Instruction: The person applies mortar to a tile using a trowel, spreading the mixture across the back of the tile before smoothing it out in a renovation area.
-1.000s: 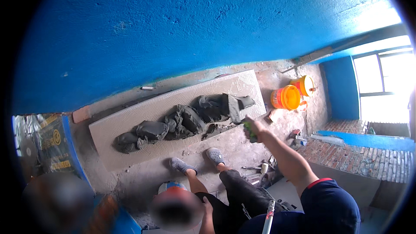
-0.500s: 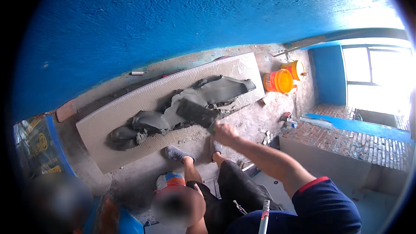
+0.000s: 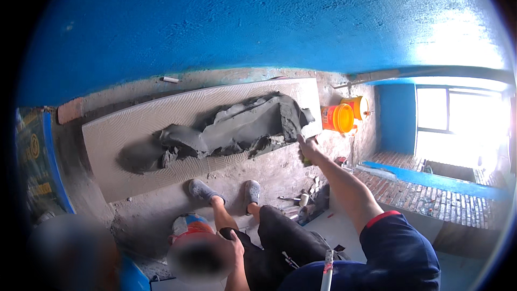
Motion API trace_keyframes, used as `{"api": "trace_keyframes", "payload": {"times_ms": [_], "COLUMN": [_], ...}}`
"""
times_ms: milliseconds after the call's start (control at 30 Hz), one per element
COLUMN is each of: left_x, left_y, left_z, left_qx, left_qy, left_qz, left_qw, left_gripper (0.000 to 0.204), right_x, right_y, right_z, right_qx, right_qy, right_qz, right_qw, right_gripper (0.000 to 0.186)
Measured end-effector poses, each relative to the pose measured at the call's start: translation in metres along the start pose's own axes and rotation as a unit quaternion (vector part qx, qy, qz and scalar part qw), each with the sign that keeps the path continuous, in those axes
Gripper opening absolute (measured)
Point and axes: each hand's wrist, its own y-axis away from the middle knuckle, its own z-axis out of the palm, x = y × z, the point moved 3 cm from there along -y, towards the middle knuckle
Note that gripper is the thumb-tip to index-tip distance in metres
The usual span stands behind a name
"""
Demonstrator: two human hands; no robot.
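My right hand (image 3: 309,150) grips the green handle of a trowel, whose blade (image 3: 288,118) is in grey mortar at the right end of a long heap (image 3: 226,132). The mortar lies on a large beige ridged tile (image 3: 102,167). My left hand (image 3: 233,243) is low, fingers curled beside a round, blurred-out area above a red, white and blue bucket (image 3: 186,223); what it holds is unclear. My feet in grey clogs (image 3: 202,188) stand just below the tile.
Blue wall (image 3: 215,21) runs along the tile's far side. Yellow-orange buckets (image 3: 336,118) stand at its right end. Scattered tools (image 3: 304,199), including a white-headed mallet, lie lower right. A brick ledge (image 3: 420,199) and bright window (image 3: 447,113) are at right; wrapped material (image 3: 35,167) is left.
My right hand swept the trowel left and down through the mortar, then back right to the heap's end. The mortar's middle is now smoother and flatter. The view has shifted slightly.
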Motion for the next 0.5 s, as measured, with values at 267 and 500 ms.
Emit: {"api": "trace_keyframes", "payload": {"times_ms": [267,500], "left_x": [0.005,-0.008], "left_y": [0.003,-0.010], "left_z": [0.014,0.018], "left_qx": [-0.080,-0.115], "left_qy": [0.043,0.021], "left_qz": [-0.027,-0.002], "left_qw": [0.996,0.993], "left_gripper": [0.064,0.055], "right_x": [-0.016,-0.058], "right_y": [0.133,0.121], "right_z": [0.151,0.103], "right_qx": [-0.245,-0.045], "right_qy": [-0.326,0.407], "right_qz": [0.141,-0.244], "right_qw": [0.902,0.879], "right_gripper": [0.049,0.052]}}
